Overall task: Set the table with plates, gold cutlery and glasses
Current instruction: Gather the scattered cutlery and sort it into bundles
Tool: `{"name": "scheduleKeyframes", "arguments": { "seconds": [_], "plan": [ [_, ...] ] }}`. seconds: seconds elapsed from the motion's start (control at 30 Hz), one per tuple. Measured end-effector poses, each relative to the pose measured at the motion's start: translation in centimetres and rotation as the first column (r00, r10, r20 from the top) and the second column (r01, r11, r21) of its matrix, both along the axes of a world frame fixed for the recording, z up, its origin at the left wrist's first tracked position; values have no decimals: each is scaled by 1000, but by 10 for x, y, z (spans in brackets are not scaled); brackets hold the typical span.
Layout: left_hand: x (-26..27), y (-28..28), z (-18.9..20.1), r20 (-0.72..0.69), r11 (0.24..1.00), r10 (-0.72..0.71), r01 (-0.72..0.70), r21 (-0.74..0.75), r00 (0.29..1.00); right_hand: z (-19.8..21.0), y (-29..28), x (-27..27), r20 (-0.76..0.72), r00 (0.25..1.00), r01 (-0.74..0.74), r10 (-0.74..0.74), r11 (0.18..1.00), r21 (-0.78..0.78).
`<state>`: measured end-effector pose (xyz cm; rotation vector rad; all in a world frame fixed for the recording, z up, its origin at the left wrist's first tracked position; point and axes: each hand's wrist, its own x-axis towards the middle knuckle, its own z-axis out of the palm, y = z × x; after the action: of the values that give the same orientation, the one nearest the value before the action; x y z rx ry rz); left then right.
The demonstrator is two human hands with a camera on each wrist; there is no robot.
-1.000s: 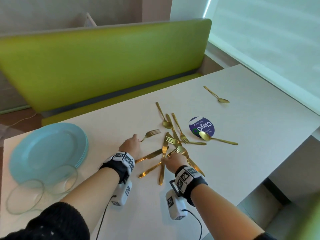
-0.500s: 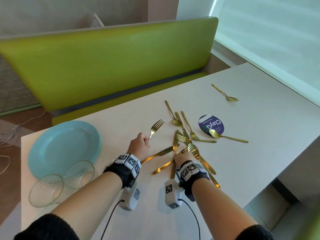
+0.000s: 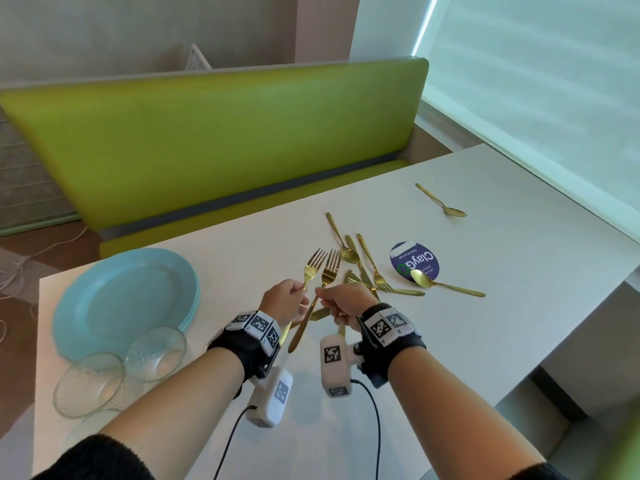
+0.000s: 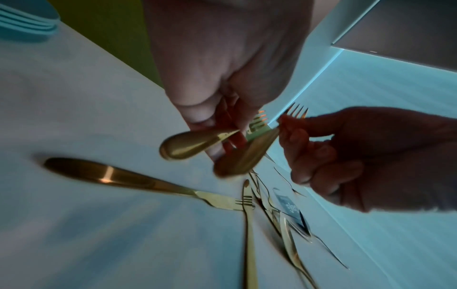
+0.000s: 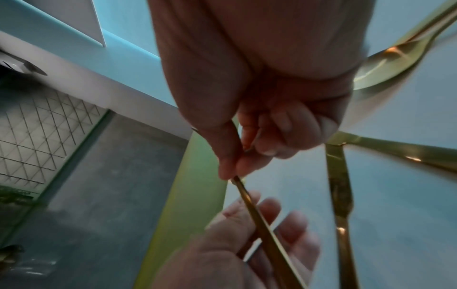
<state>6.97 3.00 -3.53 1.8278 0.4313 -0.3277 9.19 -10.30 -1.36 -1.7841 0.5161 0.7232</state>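
Two gold forks are raised side by side above the white table (image 3: 485,341), tines up. My left hand (image 3: 300,293) grips the handle of the left fork (image 3: 313,268). My right hand (image 3: 320,293) pinches the neck of the right fork (image 3: 329,270) between thumb and forefinger (image 5: 231,172). That fork's handle (image 5: 267,234) slants down across my left palm (image 5: 291,244). A loose pile of gold cutlery (image 3: 367,275) lies just behind the hands. The stack of teal plates (image 3: 121,299) sits at the left, with two clear glasses (image 3: 156,348) in front of it.
One gold spoon (image 3: 445,204) lies alone far right, and another (image 3: 446,286) rests beside a round purple sticker (image 3: 414,261). A knife (image 4: 123,177) lies on the table under my left hand. The green bench (image 3: 225,143) runs along the far table edge.
My left hand has lifted its fork off the table. My right hand has left the pile holding a second fork and brought it up beside the first.
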Motion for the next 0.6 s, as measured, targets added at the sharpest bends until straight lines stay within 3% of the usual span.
{"name": "scheduleKeyframes", "arguments": {
  "seconds": [0.13,0.23,0.6],
  "plan": [
    [0,-12,10,-52,967,-30,16,-253,998,9,0,9,26,998,-66,66,998,0],
    [1,-19,15,-72,935,-35,7,-355,997,11,-4,11,25,994,-102,103,995,-22],
    [11,-40,6,-25,950,-22,13,-313,999,5,-21,22,125,979,-143,161,979,-144]
  ]
}}
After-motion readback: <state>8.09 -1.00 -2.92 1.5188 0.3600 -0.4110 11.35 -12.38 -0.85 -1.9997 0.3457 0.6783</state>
